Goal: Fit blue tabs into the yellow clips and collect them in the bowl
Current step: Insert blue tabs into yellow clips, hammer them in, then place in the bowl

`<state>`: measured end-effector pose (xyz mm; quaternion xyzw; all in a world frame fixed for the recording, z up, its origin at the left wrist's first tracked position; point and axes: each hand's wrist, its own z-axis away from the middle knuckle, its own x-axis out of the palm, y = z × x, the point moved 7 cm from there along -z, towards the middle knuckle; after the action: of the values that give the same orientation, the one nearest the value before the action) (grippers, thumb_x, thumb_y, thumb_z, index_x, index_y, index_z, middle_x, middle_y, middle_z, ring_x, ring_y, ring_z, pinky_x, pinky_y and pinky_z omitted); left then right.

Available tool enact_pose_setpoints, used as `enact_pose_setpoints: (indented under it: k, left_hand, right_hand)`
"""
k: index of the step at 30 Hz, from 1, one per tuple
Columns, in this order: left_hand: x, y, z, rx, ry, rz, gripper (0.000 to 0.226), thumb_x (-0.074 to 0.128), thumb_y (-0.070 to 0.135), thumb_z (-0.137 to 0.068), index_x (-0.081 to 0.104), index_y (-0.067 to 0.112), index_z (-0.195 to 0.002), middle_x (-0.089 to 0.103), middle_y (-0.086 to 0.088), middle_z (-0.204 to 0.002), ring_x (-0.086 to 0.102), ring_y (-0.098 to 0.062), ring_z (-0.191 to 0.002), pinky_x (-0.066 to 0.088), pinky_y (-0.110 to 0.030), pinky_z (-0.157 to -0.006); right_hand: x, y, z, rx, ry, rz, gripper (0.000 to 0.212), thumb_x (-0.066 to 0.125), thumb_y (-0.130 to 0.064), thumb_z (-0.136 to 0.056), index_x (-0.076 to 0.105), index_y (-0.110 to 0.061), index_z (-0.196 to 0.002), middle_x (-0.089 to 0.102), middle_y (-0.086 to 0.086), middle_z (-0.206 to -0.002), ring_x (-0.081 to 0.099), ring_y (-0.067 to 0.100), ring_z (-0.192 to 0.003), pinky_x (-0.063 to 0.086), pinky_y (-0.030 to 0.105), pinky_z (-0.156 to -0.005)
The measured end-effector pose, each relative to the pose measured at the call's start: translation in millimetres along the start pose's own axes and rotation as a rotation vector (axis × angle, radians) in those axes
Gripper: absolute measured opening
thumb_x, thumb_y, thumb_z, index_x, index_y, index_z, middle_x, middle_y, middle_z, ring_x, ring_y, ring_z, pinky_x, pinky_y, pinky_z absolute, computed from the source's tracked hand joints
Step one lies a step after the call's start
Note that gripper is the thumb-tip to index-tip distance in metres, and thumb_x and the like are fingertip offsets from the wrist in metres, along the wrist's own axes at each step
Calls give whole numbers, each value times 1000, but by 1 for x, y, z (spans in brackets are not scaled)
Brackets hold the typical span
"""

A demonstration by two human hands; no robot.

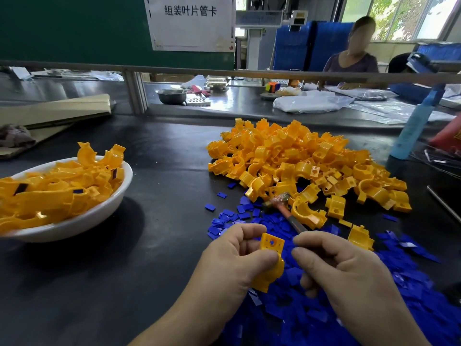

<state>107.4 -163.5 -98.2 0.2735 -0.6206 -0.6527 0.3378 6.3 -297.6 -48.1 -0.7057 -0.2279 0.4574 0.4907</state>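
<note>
- The dark tabletop [149, 258] filled the lower frame.
- At lower centre, the left hand [239, 255] had its grip closed round a yellow clip [270, 258], held above the tabs [311, 308].
- The right hand [334, 265] sat just beside the clip with fingers curled; whether its grip held a tab could not be told.
- The blue tabs spread across the lower right.
- A clip pile [299, 158] lay at centre right, with a hammer [282, 203] at its near edge.
- The white bowl [99, 211] at left was heaped with clips, some with tabs fitted.
- Cardboard [55, 111] lay at upper left.
- Beyond a rail [224, 72], a second tabletop carried a steel bowl [172, 96] and plastic bags [311, 102].
- A paper sign [190, 21] hung on a green board [74, 28] at the top.
- A seated person [354, 58] and windows [404, 16] filled the upper right.
</note>
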Motion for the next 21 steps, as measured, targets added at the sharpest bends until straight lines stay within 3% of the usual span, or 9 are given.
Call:
enact_pose_setpoints:
  k: [4, 8, 11, 15, 18, 21]
  left_hand:
    - [6, 2, 4, 1, -65, -10, 39, 80, 22, -74, 67, 31, -109, 76, 0, -95, 74, -18, -87, 56, -24, -69]
    - [12, 6, 7, -5, -122, 6, 38, 80, 16, -76, 66, 27, -109, 76, -3, -94, 74, -20, -88, 56, -23, -69]
    - [14, 9, 7, 3, -126, 14, 44, 81, 29, -64, 67, 26, -106, 76, -2, -93, 74, -19, -87, 56, -23, -69]
    - [16, 7, 8, 6, -111, -15, 32, 79, 32, -72, 69, 27, -102, 76, -2, -93, 74, -20, -88, 57, -28, -72]
    - [16, 8, 8, 32, -74, -58, 21, 71, 40, -72, 71, 39, -94, 75, 5, -91, 72, -17, -90, 56, -26, -73]
    - [15, 11, 9, 50, -62, -40, 19, 72, 46, -73, 71, 42, -92, 75, 4, -93, 72, -19, -91, 56, -26, -71]
  right_hand:
    - [3, -3, 1, 3, 3, -147, 20, 60, -31, -74, 65, -32, -93, 70, 1, -66, 67, 16, -57, 54, 22, -53]
    - [6, -4, 3, -70, 36, -114, 27, 65, -14, -81, 61, -38, -94, 69, -9, -75, 68, 12, -63, 56, 23, -54]
    - [8, -6, 5, -121, 68, -3, 25, 68, -17, -80, 61, -41, -85, 67, -17, -79, 67, 7, -64, 57, 23, -55]
    - [8, -14, 8, -210, 101, 92, 34, 68, -25, -77, 56, -54, -91, 59, -29, -95, 62, -2, -81, 55, 20, -56]
    - [7, -14, 7, -216, 103, 100, 34, 68, -24, -77, 56, -53, -91, 56, -29, -98, 59, -2, -84, 52, 21, -57]
    - [7, -6, 3, -137, 71, 21, 20, 70, -24, -76, 63, -42, -82, 60, -23, -92, 60, 0, -78, 53, 24, -61]
